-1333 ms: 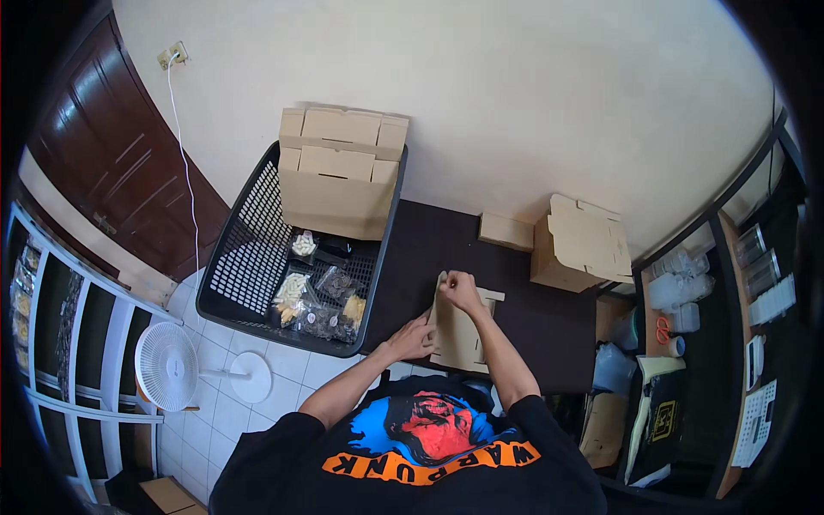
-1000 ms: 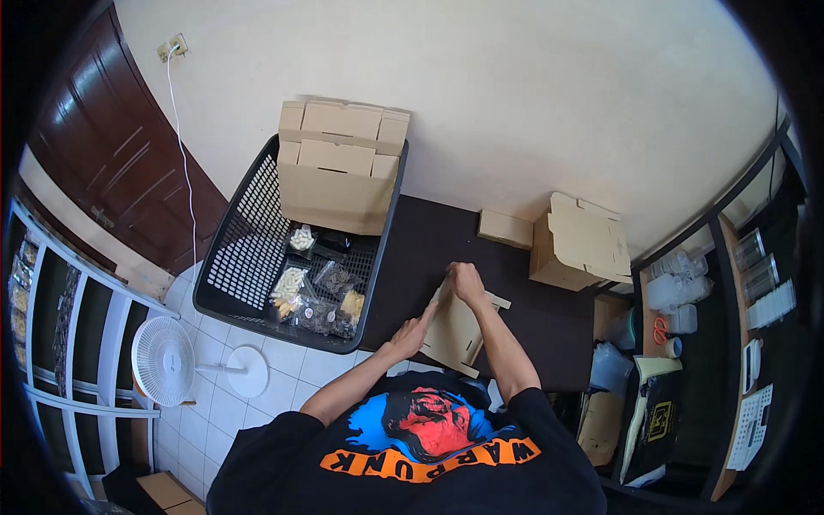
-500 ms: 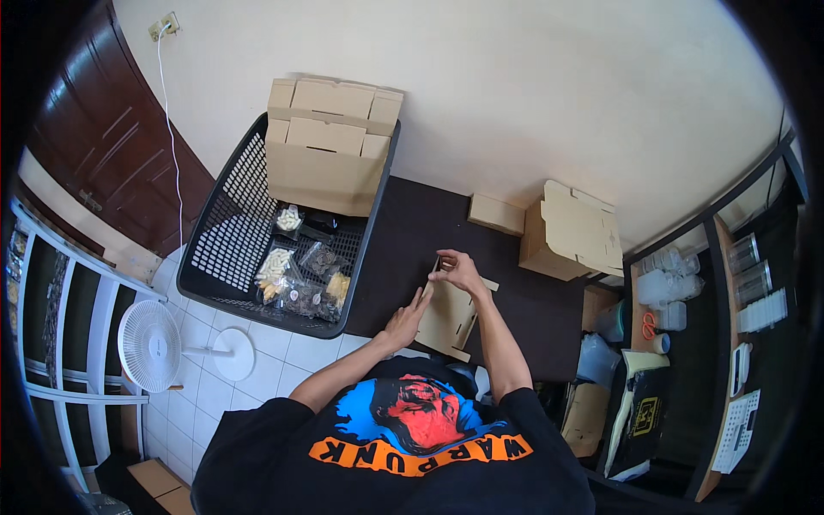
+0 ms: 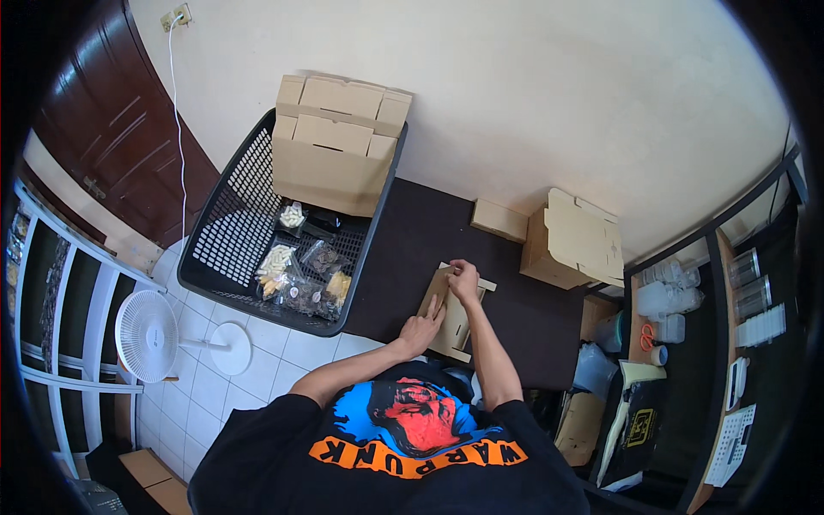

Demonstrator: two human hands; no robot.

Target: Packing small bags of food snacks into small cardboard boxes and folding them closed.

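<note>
The cardboard blank on the bench is plain brown board, smooth and matt; the bench top itself is dark and dull. Taking that blank as the dial's centre, the basket at ten o'clock is black moulded plastic with a mesh wall, and the packets in it are clear, shiny film. Farther out at ten, the door looks like dark wood under a glossy varnish. The fan at nine is white plastic; the floor tiles at eight are smooth, faintly glossy. At two stands a matt cardboard box; at three, translucent plastic tubs. The shirt around six is black, matt cloth.
</note>
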